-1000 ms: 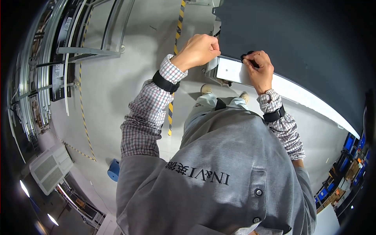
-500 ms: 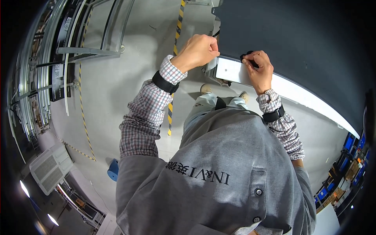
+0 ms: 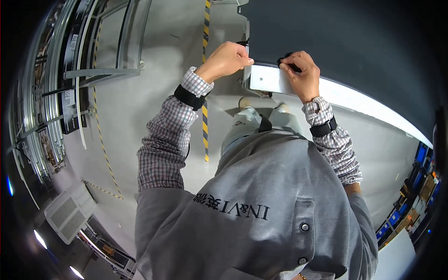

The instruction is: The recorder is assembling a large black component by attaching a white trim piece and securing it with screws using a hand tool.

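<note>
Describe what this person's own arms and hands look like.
The left hand and right hand are ungloved. Checked sleeves with dark and reddish lines on white cover the forearms; a black band circles each near the wrist. Grey short sleeves sit above.

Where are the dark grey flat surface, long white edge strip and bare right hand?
Dark grey flat surface (image 3: 347,46): head view, bare middle.
Long white edge strip (image 3: 347,97): head view, mid-length.
Bare right hand (image 3: 305,77): head view, middle.

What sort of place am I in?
Probably a workshop or factory floor: there are metal tubes stacked at the left, striped tape on the ground, and blue bins at the lower right.
</note>
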The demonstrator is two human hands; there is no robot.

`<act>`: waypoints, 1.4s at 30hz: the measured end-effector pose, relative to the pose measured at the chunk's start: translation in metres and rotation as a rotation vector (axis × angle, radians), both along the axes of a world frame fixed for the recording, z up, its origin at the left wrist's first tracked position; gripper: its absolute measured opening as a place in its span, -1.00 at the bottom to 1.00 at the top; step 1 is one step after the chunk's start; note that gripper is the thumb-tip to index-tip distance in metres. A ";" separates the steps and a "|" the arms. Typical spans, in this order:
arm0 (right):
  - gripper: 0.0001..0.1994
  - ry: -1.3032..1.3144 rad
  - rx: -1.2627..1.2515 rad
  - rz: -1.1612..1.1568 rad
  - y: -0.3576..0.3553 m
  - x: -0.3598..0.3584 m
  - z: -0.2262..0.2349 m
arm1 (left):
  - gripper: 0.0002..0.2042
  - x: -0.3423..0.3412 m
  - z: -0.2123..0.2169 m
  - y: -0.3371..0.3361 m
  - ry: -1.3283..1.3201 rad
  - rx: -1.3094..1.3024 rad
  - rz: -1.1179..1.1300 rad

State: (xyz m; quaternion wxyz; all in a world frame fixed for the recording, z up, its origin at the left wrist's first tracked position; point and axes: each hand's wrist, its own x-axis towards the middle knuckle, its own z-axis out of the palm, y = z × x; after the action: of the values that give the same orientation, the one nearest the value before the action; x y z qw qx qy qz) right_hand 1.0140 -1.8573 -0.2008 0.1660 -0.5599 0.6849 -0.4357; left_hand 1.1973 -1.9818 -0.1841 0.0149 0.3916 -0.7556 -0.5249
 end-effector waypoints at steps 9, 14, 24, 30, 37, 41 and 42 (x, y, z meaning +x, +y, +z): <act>-0.93 -0.272 0.226 0.362 0.110 -0.012 0.003 | -0.73 0.017 -0.002 0.007 -0.123 -0.090 0.071; -0.93 -0.314 0.438 0.303 0.134 -0.003 -0.122 | -0.71 0.019 -0.002 0.008 -0.033 -0.217 0.005; -0.59 -0.024 0.762 -0.067 0.054 -0.014 -0.160 | -0.77 0.013 0.004 0.018 -0.113 -0.196 -0.009; -0.61 0.040 0.764 -0.261 0.075 -0.042 -0.152 | -0.77 0.012 0.006 0.025 -0.033 -0.065 -0.026; -0.63 0.118 0.798 -0.243 0.059 0.007 -0.153 | -0.79 0.021 -0.019 0.021 0.112 0.044 -0.095; -0.63 0.175 0.796 -0.202 0.035 0.019 -0.158 | -0.80 0.020 -0.016 0.017 0.153 0.176 -0.114; -0.63 0.181 0.799 -0.187 0.029 0.025 -0.159 | -0.80 0.021 -0.018 0.017 0.170 0.197 -0.122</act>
State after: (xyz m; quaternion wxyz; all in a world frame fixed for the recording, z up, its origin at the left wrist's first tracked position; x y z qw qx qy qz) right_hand 1.0394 -1.8288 -0.3600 0.2690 -0.4231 0.8596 -0.0982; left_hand 1.2186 -1.9652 -0.2017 0.0084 0.2989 -0.7189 -0.6276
